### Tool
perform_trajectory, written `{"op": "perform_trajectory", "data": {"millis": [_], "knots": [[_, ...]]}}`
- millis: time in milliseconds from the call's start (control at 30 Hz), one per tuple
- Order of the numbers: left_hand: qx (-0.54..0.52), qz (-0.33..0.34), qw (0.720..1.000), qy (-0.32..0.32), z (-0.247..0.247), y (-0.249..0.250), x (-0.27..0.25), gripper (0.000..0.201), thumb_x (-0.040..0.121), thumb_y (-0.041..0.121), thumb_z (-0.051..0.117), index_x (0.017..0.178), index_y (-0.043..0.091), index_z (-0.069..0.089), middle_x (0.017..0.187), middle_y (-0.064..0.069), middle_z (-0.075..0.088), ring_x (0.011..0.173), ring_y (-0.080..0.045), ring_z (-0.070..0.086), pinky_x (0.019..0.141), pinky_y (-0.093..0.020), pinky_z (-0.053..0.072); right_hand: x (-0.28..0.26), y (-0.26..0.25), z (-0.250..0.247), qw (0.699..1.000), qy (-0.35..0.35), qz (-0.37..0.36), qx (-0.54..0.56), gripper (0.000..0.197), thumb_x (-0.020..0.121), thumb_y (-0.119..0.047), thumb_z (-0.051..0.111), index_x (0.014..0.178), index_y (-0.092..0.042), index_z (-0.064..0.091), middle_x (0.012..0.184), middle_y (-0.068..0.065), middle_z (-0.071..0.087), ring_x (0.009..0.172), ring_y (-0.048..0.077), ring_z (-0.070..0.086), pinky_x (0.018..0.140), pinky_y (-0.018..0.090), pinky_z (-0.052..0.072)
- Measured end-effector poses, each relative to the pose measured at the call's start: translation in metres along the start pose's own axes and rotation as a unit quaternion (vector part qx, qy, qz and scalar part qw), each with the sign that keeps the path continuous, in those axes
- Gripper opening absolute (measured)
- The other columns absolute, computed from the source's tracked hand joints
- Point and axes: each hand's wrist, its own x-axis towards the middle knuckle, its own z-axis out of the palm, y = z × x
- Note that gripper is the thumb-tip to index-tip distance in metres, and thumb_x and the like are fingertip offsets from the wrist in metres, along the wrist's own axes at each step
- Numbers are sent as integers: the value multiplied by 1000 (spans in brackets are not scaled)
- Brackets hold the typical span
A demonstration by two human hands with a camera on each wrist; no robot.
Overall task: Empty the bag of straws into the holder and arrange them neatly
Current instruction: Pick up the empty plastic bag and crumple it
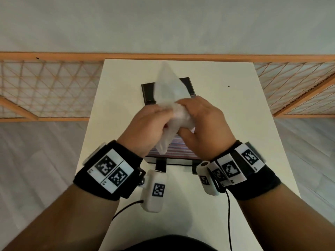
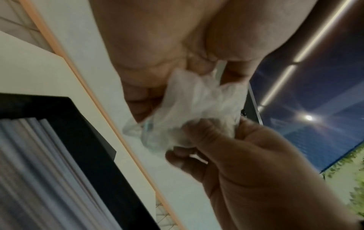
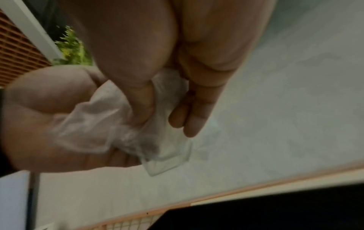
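On my left, my left hand [image 1: 145, 127] is curled around the clear plastic bag [image 1: 168, 87], fingers and thumb bunching its crumpled lower part. The left wrist view shows that crumpled film [image 2: 199, 105] pressed between both hands. Moving to the middle, the bag's loose end stands up above the hands, over the far end of the black holder [image 1: 149, 93], which sits on the white table [image 1: 108, 105]. Beneath my hands, striped straws [image 1: 174, 147] lie in the holder; the left wrist view shows them [image 2: 39, 171] packed side by side. On my right, my right hand [image 1: 203, 122] is closed on the same bag, its thumb [image 3: 141, 109] pressed into the plastic [image 3: 94, 123].
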Motion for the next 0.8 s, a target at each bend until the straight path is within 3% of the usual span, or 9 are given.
{"op": "perform_trajectory", "data": {"millis": [100, 200, 333, 400, 433, 500, 567, 667, 800], "knots": [[46, 47, 997, 39, -5, -6, -11, 51, 75, 55, 63, 117, 26, 60, 111, 4, 64, 96, -9, 62, 87, -28, 48, 0, 14, -5, 991, 64, 74, -92, 26, 74, -27, 64, 85, -3, 63, 77, 8, 62, 69, 30, 59, 60, 25, 33], [274, 173, 946, 21, -3, 1, -26, 95, 73, 38, 78, 152, 33, 26, 137, 9, 41, 118, 2, 47, 97, -13, 42, 1, 12, -12, 979, 132, 132, -85, 25, 81, -32, 62, 73, -10, 53, 68, 0, 51, 60, 21, 47, 52, 24, 28], [288, 180, 936, -87, 7, -7, -19, 126, 73, 21, 87, 156, 44, -6, 165, 5, -3, 157, -19, 2, 120, -49, 34, 3, -11, -5, 986, 65, 114, 100, 23, 88, -26, 55, 71, -10, 58, 64, -2, 61, 57, 12, 58, 53, 20, 44], [295, 179, 937, -51, 10, -10, -16, 124, 69, 18, 89, 155, 42, 2, 160, 16, -1, 157, -21, 5, 118, -50, 36, 3, -23, -5, 939, -9, 166, 301, 32, 88, -5, 53, 61, -18, 64, 57, -6, 62, 53, 8, 59, 50, 22, 44], [306, 182, 934, -29, 10, -12, -15, 117, 69, 17, 89, 153, 37, 11, 160, 4, 12, 152, -27, 20, 114, -50, 41, 3, -26, -5, 905, -36, 194, 376, 36, 86, -2, 54, 57, -19, 66, 55, -6, 63, 53, 7, 60, 51, 19, 44], [322, 199, 925, 9, 9, -15, -15, 83, 70, 17, 86, 138, 19, 37, 131, -7, 48, 118, -23, 54, 91, -41, 55, 3, -30, -4, 868, -68, 247, 426, 26, 77, -11, 59, 54, -17, 70, 57, -3, 64, 57, 10, 62, 56, 22, 45], [347, 186, 919, 15, 6, -16, -19, 46, 74, 23, 83, 103, 17, 47, 91, 11, 52, 77, -3, 54, 61, -20, 46, 0, -30, -2, 863, -83, 281, 412, 27, 77, -16, 62, 50, -15, 67, 54, -3, 61, 53, 8, 58, 57, 24, 44], [400, 119, 908, 26, -7, -25, -24, 40, 80, 25, 77, 76, 28, 38, 67, 16, 43, 56, 1, 41, 49, -13, 27, -12, -33, 0, 939, -112, 218, 241, 23, 87, -42, 60, 88, -20, 68, 88, -4, 67, 75, 6, 62, 68, 23, 47], [414, 81, 906, 33, -37, -37, -33, 46, 81, 26, 74, 67, 29, 31, 64, 13, 40, 56, -8, 39, 51, -18, 25, -23, -54, 9, 997, -52, 58, -12, 69, 82, -56, 64, 135, -16, 45, 118, -9, 51, 97, 3, 56, 78, 12, 45]]}}
